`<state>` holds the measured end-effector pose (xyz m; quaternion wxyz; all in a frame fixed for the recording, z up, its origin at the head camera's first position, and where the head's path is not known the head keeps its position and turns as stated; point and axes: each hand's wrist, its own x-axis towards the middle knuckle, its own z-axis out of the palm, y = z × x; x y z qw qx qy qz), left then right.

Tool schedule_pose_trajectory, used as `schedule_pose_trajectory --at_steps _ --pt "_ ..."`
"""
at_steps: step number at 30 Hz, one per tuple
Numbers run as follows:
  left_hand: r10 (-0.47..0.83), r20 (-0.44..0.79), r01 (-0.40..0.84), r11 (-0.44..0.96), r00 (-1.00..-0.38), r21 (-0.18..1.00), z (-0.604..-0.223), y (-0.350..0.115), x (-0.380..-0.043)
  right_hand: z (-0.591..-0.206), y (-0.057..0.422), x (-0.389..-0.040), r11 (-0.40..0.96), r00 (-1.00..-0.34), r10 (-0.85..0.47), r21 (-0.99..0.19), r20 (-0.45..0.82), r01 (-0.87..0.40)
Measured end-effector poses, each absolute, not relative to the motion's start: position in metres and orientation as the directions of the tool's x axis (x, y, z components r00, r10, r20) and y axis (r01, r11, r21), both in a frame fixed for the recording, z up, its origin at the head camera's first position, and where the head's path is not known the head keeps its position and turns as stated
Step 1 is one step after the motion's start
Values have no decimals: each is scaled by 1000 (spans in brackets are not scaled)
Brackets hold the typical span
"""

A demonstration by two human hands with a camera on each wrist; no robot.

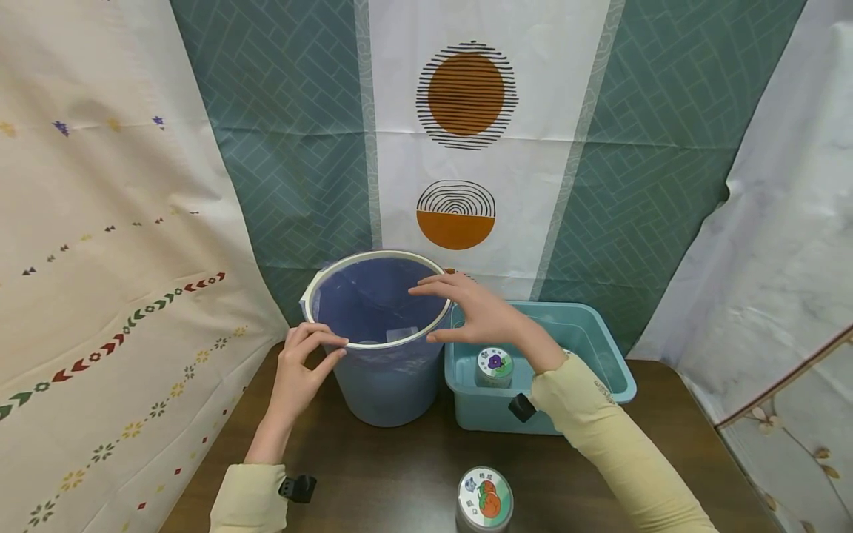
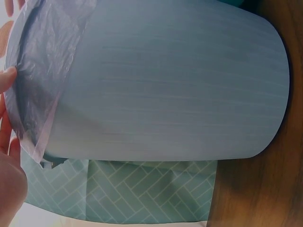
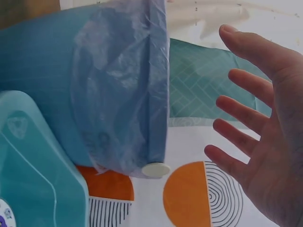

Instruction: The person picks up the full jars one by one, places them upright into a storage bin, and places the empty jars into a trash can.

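Observation:
A blue-grey trash bin (image 1: 389, 385) with a cream rim stands upright on the table. A thin clear plastic bag (image 3: 113, 85) lines it and is folded down over the outside of the rim. My left hand (image 1: 300, 374) pinches the near left of the rim, thumb outside; in the left wrist view its fingers (image 2: 5, 132) show only at the frame's edge. Above the bin's right side hovers my right hand (image 1: 476, 314), holding nothing. Its fingers are spread and apart from the rim in the right wrist view.
A teal plastic basin (image 1: 620, 377) stands right of the bin, with a round can (image 1: 494, 366) bearing a purple flower label inside. Another can (image 1: 485, 497), with an orange fruit on its lid, sits at the table's (image 1: 373, 474) front. Patterned cloths hang behind and beside.

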<state>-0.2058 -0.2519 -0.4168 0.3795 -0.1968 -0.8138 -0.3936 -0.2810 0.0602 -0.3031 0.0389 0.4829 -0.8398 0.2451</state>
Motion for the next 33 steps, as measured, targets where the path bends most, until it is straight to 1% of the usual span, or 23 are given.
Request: schedule_pose_trajectory --at_steps 6,9,17,24,28,33 --pt "21 776 627 604 -630 493 -418 -251 -206 -321 76 -262 391 -543 -772 -427 330 -816" --pt "18 777 628 601 -629 495 -418 -250 -206 -332 84 -252 386 -545 -777 -445 316 -808" --pt "15 786 639 592 -618 491 -417 -249 -206 -355 102 -227 407 -558 -781 -449 280 -795" --pt "14 792 649 583 -610 489 -417 -248 -205 -379 116 -209 378 -528 -797 -440 294 -815" --pt "13 797 651 585 -604 484 -416 -247 -205 -391 122 -202 391 -532 -805 -441 262 -808" --pt "11 786 637 592 -619 493 -418 -249 -205 -404 128 -195 410 -543 -811 -452 218 -792"
